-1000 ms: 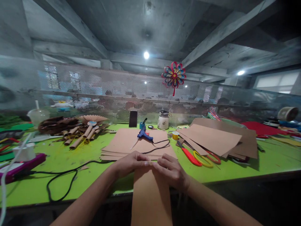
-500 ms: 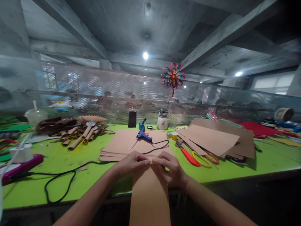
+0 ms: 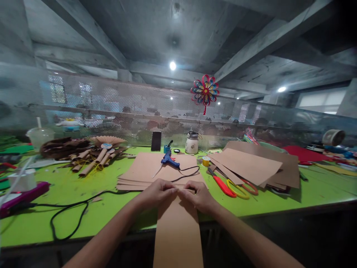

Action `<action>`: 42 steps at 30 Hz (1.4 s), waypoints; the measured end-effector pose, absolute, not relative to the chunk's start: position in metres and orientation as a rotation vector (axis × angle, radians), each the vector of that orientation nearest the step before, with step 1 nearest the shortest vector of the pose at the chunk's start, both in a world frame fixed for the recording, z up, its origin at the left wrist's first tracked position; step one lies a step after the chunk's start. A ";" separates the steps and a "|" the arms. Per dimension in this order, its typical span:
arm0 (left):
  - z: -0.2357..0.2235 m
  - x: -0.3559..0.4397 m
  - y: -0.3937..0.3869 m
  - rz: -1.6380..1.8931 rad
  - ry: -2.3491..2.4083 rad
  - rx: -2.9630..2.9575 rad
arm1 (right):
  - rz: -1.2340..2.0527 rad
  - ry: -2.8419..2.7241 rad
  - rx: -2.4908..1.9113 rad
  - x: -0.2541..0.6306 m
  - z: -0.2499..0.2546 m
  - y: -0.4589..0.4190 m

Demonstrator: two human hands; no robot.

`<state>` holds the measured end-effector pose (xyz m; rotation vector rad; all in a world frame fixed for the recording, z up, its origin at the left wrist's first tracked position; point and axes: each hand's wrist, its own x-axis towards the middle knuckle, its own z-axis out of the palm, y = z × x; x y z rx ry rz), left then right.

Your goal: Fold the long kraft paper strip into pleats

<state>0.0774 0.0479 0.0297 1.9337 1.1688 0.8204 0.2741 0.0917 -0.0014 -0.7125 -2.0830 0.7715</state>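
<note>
A long strip of brown kraft paper (image 3: 178, 234) hangs from the table edge toward me. At its far end, my left hand (image 3: 157, 191) pinches the paper between thumb and fingers. My right hand (image 3: 199, 195) grips the same end from the other side, its thumb meeting the left one near the middle. The fingers partly hide the edge they hold. Just beyond them lies a stack of brown paper sheets (image 3: 134, 173), with a blue glue gun (image 3: 169, 160) resting on top.
On the right are scissors (image 3: 225, 187) with red and yellow handles, a yellow spool (image 3: 205, 161) and loose brown sheets (image 3: 251, 165). Rolled paper handles (image 3: 93, 163) and a purple power strip (image 3: 28, 199) lie left. A black cord (image 3: 69, 206) crosses the green table (image 3: 111, 219).
My right-hand fingers have shifted at the paper's end, and both thumbs now sit closer together. The paper strip stays in nearly the same place.
</note>
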 end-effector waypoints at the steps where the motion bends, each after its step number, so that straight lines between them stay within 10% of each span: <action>1: 0.030 0.078 0.048 0.819 1.164 1.938 | 0.760 -2.083 -0.709 0.274 -0.001 0.091; 42: 0.031 0.083 0.057 0.698 1.158 2.064 | 0.417 -2.239 -0.579 0.285 -0.002 0.096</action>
